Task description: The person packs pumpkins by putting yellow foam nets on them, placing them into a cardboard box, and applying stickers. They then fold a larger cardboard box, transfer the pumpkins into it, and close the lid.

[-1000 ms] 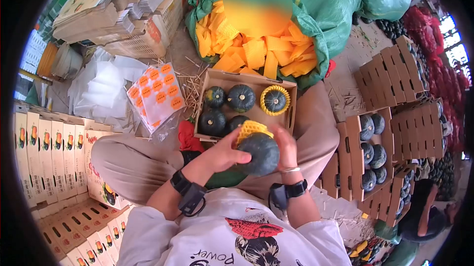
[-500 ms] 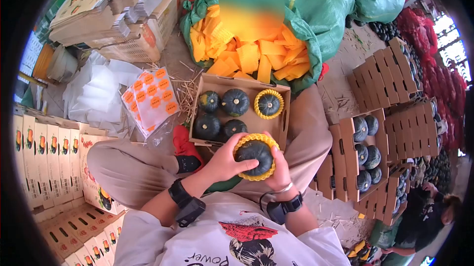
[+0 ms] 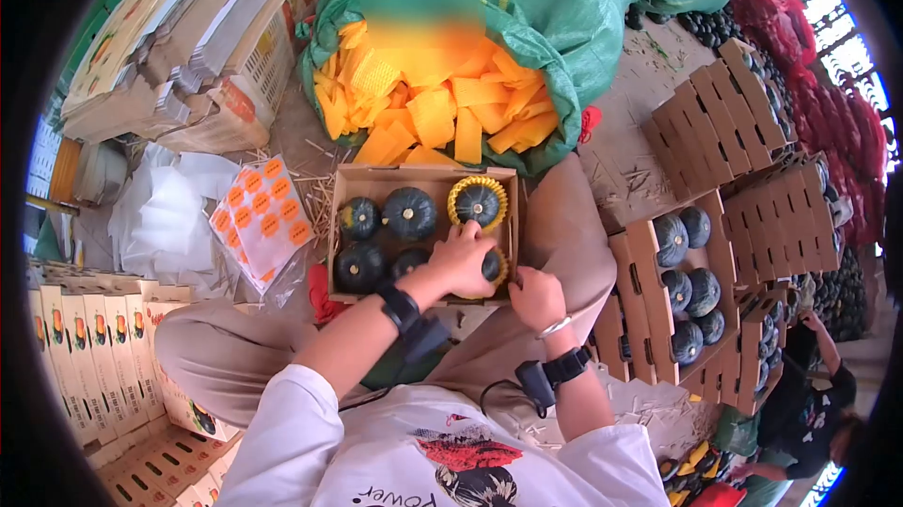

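A shallow cardboard box (image 3: 340, 215) sits between the legs with several dark green pumpkins (image 3: 410, 213) in it. In its far right corner, one pumpkin (image 3: 477, 203) wears a yellow foam net (image 3: 454, 195). My left hand (image 3: 461, 264) is closed over another netted pumpkin (image 3: 490, 265) in the near right corner, hiding much of it. My right hand (image 3: 539, 300) has its fingers curled at the box's near right corner; its fingertips are partly hidden.
Beyond the box, a green sack (image 3: 555, 46) spills yellow foam nets (image 3: 428, 112). Orange-printed sheets (image 3: 263, 215) and white sheets (image 3: 165, 215) lie left. Flattened cartons (image 3: 188, 46) are stacked far left. Filled boxes (image 3: 649, 305) stand right; a person (image 3: 814, 413) is at lower right.
The netted pumpkin held in both hands has moved down into the box's near right corner. My right hand has left it for the box's corner. The view has shifted slightly.
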Available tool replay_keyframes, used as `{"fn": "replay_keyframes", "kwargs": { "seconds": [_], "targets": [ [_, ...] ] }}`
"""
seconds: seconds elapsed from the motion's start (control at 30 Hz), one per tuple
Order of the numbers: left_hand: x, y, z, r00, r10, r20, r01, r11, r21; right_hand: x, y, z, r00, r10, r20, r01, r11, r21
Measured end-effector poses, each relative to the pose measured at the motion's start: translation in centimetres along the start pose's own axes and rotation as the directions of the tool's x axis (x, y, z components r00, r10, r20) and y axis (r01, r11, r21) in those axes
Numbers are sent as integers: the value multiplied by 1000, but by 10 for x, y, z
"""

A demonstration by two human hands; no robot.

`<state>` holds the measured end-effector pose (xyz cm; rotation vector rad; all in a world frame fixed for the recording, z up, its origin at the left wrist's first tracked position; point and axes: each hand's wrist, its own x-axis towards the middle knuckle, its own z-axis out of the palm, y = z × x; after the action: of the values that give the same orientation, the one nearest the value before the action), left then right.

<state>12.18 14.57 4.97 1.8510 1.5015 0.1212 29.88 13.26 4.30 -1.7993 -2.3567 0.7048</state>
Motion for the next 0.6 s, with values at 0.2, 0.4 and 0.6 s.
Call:
{"fn": "replay_keyframes", "kwargs": {
  "seconds": [0.2,0.4,0.6],
  "targets": [
    [-1,-5,46,893,178,-414,-115,979,171,-10,-8,-11,999,-3,45,1,998,56],
    [-25,-5,12,876,200,-439,-181,980,85,52,-3,-107,935,-310,-174,311,950,-19],
    [-43,-35,-6,783,15,-622,-190,958,-216,264,58,-34,908,-332,-255,178,858,-481]
  ]
}}
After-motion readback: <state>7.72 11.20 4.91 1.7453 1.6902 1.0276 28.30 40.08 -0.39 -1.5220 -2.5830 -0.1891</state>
